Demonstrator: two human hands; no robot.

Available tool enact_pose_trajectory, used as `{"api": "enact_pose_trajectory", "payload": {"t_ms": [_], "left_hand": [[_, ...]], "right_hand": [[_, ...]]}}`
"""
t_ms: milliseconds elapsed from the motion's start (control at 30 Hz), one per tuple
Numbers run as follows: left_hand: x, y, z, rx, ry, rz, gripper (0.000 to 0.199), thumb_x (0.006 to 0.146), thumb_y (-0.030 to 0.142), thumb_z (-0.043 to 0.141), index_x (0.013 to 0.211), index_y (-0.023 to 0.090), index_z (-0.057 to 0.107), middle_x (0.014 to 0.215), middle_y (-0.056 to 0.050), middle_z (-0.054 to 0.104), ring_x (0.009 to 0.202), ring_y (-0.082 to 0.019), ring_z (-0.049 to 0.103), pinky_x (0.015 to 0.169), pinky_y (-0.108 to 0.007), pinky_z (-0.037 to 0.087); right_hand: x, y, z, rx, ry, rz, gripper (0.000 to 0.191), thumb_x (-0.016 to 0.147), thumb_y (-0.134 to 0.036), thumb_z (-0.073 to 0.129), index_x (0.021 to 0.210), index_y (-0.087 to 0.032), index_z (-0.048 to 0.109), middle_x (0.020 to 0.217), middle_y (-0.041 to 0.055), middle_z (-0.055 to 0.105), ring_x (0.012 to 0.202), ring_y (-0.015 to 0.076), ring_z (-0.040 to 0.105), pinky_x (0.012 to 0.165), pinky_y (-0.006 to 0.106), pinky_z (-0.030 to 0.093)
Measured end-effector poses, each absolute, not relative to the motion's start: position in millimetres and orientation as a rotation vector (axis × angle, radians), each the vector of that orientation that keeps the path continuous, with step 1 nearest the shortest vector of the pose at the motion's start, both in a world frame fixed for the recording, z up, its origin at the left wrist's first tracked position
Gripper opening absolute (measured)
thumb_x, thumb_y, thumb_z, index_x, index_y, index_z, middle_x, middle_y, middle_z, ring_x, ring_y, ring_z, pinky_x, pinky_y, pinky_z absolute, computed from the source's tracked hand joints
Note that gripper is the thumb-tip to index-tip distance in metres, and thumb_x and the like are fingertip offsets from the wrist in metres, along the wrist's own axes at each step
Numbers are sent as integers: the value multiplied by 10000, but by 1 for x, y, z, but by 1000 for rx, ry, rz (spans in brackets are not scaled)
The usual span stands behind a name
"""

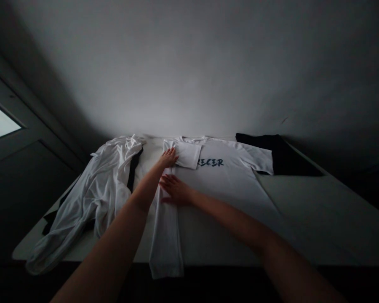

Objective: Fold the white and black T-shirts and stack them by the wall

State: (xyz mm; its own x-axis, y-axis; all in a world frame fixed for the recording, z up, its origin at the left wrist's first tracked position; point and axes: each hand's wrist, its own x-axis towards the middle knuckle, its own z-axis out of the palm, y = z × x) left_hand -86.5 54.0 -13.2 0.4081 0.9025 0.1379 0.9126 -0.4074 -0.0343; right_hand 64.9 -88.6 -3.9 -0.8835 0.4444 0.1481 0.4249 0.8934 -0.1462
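A white T-shirt [221,181] with dark lettering across its chest lies spread on a white table. Its left side is folded inward, so that the sleeve covers part of the lettering and a long strip hangs over the front edge. My left hand [169,157] rests flat on the folded sleeve side, fingers extended. Just below it, my right hand [177,190] lies on the folded strip with its fingers stretched out, slightly blurred. Neither hand grips the cloth. The right sleeve is spread outward, its end lying over a black cloth.
Left of the T-shirt, a crumpled heap of white clothing [104,185] has dark fabric beneath it and droops over the table's front edge. A folded black garment [290,158] lies at the back right. Behind the table [328,210] rises a plain wall; a door [22,160] stands at left.
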Motion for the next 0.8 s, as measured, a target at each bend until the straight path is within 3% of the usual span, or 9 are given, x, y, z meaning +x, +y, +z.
{"api": "enact_pose_trajectory", "payload": {"t_ms": [100,200,300,400,467,567,700,800], "left_hand": [[-88,54,-29,-2473,-1822,-213,615,1023,395,251,1535,58,298,1597,-239,280,1489,-305,280,1183,-489,268],[-87,53,-29,-2435,-1911,-248,637,1020,451,260,1549,99,299,1612,-187,282,1499,-293,257,1198,-458,249],[-83,48,-22,-2414,-1939,-243,628,1016,447,259,1545,115,316,1600,-183,314,1490,-292,281,1185,-468,277],[-83,36,-19,-2394,-1922,-262,597,1008,395,244,1530,125,347,1573,-204,358,1472,-302,322,1155,-524,317],[-89,24,-25,-2409,-1818,-301,564,1001,338,229,1488,131,422,1556,-216,380,1470,-320,324,1143,-566,321],[-100,5,-41,-2453,-1654,-316,514,963,251,282,1404,182,537,1550,-205,397,1464,-355,325,1126,-618,322],[-83,-18,-56,-2445,-1644,-303,476,914,235,414,1352,183,593,1558,-244,363,1464,-434,278,1079,-675,330],[-22,-21,-41,-2455,-1680,-306,448,939,282,432,1344,176,595,1584,-242,316,1468,-469,236,1052,-705,316]], "right_hand": [[82,-132,-5,-506,-2916,241,768,933,-592,543,1530,-143,367,1605,190,282,1499,345,216,1210,561,172],[103,-177,-1,-346,-2912,332,731,936,-615,517,1533,-221,366,1626,134,256,1511,331,182,1216,566,139],[124,-204,4,-170,-2912,454,601,960,-535,533,1495,-286,418,1611,58,321,1511,255,214,1242,494,116],[152,-198,6,-150,-2846,656,492,985,-405,536,1447,-247,482,1544,47,447,1459,172,344,1231,366,222],[182,-176,8,-451,-2684,740,472,979,-357,553,1425,-207,509,1503,79,501,1409,171,430,1177,337,340],[244,-133,10,-1146,-2282,602,401,947,-245,576,1346,-201,580,1407,100,594,1303,207,555,1098,377,453],[323,-87,14,-1734,-1908,304,340,889,-134,580,1215,-201,649,1274,118,669,1220,267,605,1070,404,473],[353,-66,15,-1948,-1764,220,302,874,-131,603,1166,-195,645,1228,117,677,1212,267,596,1050,372,468]]}}
